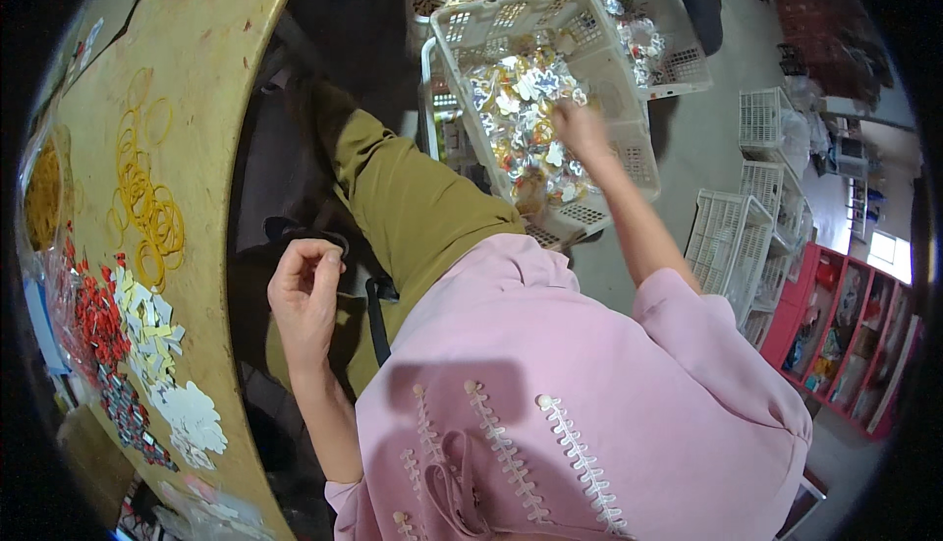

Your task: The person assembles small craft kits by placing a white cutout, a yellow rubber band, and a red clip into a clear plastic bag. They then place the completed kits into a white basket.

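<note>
Colourful pieces (pixel 521 123) lie in a plastic crate (pixel 619 89), which hard pushing might tip; right hand (pixel 580 131) among them, grip unclear; left hand (pixel 306 287) curled, thumb against fingers, contents unclear.

I'm scanning the view remotely and finding no legible text, label, number or sign (even the small pieces (pixel 535 84) in the crate (pixel 631 128) are showing me nothing readable).

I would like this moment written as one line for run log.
right hand: over small pieces in crate, grip unclear | left hand: beside table, grip unclear | on table: yellow bands
</note>
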{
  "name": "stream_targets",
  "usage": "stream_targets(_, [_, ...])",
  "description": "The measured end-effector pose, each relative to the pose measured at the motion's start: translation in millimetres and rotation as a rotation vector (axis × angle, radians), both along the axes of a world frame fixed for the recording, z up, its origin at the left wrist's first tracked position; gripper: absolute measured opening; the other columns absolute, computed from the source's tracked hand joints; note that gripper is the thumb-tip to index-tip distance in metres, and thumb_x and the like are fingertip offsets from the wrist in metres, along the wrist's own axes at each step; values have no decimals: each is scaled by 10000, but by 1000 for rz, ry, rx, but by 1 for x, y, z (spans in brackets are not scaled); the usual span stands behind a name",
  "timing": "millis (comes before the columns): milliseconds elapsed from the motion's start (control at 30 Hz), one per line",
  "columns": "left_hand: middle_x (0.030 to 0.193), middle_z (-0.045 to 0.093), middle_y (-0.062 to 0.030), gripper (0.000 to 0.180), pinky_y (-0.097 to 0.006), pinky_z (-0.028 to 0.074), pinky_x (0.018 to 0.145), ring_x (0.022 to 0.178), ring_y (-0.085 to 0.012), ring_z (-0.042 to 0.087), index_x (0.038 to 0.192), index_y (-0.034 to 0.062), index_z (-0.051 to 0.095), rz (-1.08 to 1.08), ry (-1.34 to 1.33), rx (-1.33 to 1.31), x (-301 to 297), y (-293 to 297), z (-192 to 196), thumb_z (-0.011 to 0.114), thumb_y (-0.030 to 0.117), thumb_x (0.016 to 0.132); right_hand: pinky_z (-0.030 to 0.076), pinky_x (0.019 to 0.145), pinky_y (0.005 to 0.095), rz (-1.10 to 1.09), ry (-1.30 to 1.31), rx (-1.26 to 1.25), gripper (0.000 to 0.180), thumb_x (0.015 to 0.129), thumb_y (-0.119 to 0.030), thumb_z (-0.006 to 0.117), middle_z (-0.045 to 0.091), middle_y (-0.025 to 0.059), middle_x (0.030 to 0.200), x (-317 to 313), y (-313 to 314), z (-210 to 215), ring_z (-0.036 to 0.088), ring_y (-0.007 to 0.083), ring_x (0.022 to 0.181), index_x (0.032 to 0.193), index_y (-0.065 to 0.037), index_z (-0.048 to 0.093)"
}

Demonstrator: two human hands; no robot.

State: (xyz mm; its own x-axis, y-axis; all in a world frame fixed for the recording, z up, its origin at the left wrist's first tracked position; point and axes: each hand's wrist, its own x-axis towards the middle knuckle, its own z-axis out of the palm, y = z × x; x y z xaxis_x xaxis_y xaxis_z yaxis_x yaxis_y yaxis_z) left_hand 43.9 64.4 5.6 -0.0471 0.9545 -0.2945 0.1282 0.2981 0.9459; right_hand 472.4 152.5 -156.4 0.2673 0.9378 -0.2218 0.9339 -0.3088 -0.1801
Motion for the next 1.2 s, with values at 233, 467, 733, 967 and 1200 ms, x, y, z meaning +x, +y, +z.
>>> stream_targets(233, [779,567,47,20,-171,388,637,705,-19,480,898,29,617,-5,-16,-66,-9,-18,-10,609,35,916,518,792,434,58,186,-493,569,716,-412,780,673,235,995,9,-91,-143,661,362,907,1060,22,646])
stream_targets(467, [779,587,39,39,-175,414,642,701,-17,510,904,15,615,-26,-63,-90,-3,-24,-27,601,48,921,517,727,410,301,290,-559,477,739,-386,757,694,191,956,11,-93,-123,669,304,846,1013,-7,664])
stream_targets(733, [766,584,41,50,-172,414,624,684,-13,491,911,9,620,-36,-47,-47,-9,-33,-31,594,52,909,547,738,405,291,-72,-538,231,780,-221,652,704,182,890,2,-54,-61,699,311,761,928,-60,728])
stream_targets(967, [759,591,37,57,-175,443,623,692,-16,526,904,7,623,-10,-171,-63,-7,-37,-43,606,62,910,503,634,253,-6,921,-212,140,916,-114,633,663,53,784,-65,23,90,610,118,674,952,18,661])
stream_targets(1200, [1110,616,-78,457,-239,506,747,937,-134,642,1340,51,429,74,-650,-237,18,-23,-39,570,278,969,463,590,211,62,1507,-463,112,885,-130,681,648,-6,798,-173,-10,158,563,62,646,958,-45,686])
